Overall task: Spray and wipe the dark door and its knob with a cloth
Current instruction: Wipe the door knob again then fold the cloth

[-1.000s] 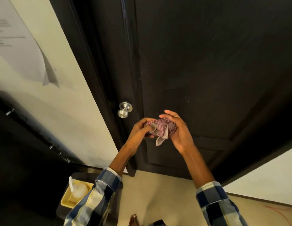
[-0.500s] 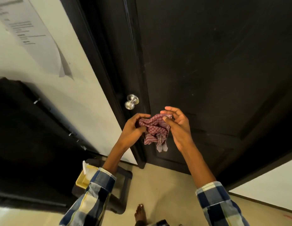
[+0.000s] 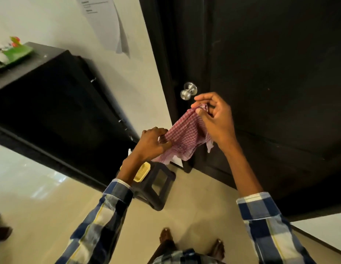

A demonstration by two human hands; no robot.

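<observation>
Before the dark door [image 3: 270, 73], a red-and-white checked cloth [image 3: 185, 136] is held stretched between both hands, approx. at knob height & slightly below. The cloth's upper corner is pinched by the right hand [image 3: 216, 119] between thumb & fingertips, w/ the other fingers curled; that hand is just beside the knob, not touching it. The lower-left corner is clenched in the left hand [image 3: 152, 142], fingers curled round the fabric. The cloth's bottom edge hangs loose betw. the two hands, in front of the door's lower panel.

The silver knob [image 3: 188, 91] is seen near the door's left edge, uncovered. The door is shut against its dark frame [image 3: 158, 63].

At the foot of the wall left of the door, a small dark stool [image 3: 158, 185] is set on the floor [image 3: 194, 210]; a yellow tray [image 3: 142, 172] is carried on its top, partly hidden by the left forearm. A dark cabinet [image 3: 51, 103] is placed along the wall [image 3: 70, 20] further left, w/ green packaging [image 3: 13, 52] on its top. A sheet of paper [image 3: 103, 21] is fixed to the wall above. Blue-checked sleeves [image 3: 261, 220] are worn on both arms, & bare feet [image 3: 166, 235] are visible at the bottom edge.
</observation>
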